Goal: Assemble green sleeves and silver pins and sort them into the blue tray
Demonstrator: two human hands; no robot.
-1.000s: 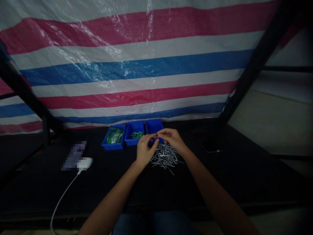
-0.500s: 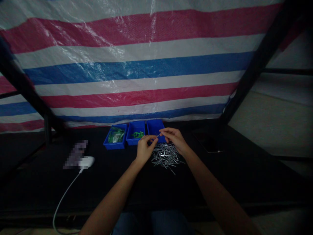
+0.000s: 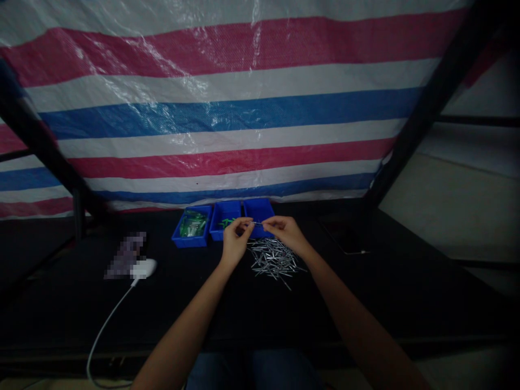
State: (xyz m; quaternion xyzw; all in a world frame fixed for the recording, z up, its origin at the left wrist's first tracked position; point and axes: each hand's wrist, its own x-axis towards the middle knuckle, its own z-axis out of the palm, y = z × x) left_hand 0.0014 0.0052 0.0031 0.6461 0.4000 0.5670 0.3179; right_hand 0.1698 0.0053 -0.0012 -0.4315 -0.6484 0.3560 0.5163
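A thin silvery metal rod [image 3: 257,223] lies nearly level between my two hands. My left hand [image 3: 234,242] pinches its left end between thumb and fingers, and my right hand [image 3: 287,234] pinches the right end. Just below them, a loose pile of similar metal rods [image 3: 276,261] is spread on the black table [image 3: 260,319]. Behind my hands stands the right blue bin [image 3: 265,203], partly covered by them. Small green pieces [image 3: 226,222] show in the middle blue bin [image 3: 227,206], partly hidden by my left hand.
A third blue bin [image 3: 206,216], on the left, holds clear bags with green and silvery pieces [image 3: 193,225]. Farther left are a blurred purplish item [image 3: 125,254] and a white device [image 3: 148,268] with a cable. A dark flat phone-like object [image 3: 345,238] lies right. Striped sheeting [image 3: 244,124] hangs behind.
Both hands have shifted slightly left and up. The rod between them has turned from slanting to nearly level, and more of it shows.
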